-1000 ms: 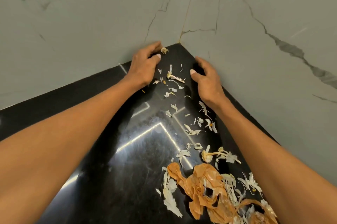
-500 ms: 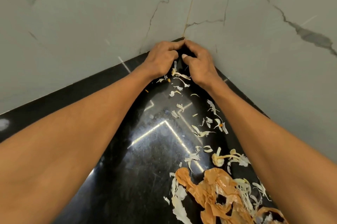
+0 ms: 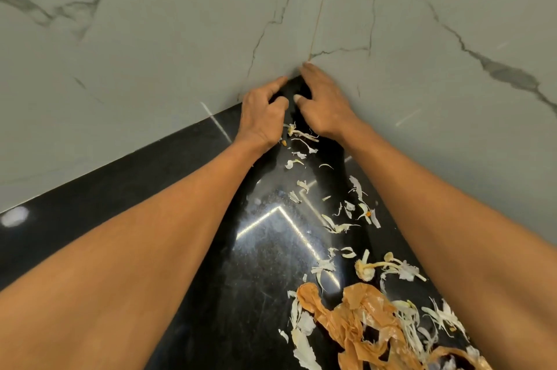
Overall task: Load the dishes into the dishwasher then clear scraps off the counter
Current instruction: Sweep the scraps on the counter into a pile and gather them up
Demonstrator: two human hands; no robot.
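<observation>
Scraps [image 3: 304,140] are lying scattered along the counter [image 3: 168,197], running from the far corner toward the near edge. Pale slivers are sitting just below both hands, more are strewn mid-counter, and a larger heap of orange peel [image 3: 355,324] mixed with white shreds is lying nearest the viewer.

The left hand [image 3: 262,116] is resting at the corner with fingers curled down onto the counter; whether it is holding any scrap cannot be told. The right hand [image 3: 322,101] is lying beside it, touching the wall [image 3: 150,53], fingers bent and thumb tucked toward the left hand; its contents likewise cannot be told. Both appear, in my judgement, to be raking scraps out of the corner.

No dishes or dishwasher are showing, so that stage cannot be assessed. Clearing is judged to be at an early stage: nearly all scraps are remaining on the counter, ungathered.
</observation>
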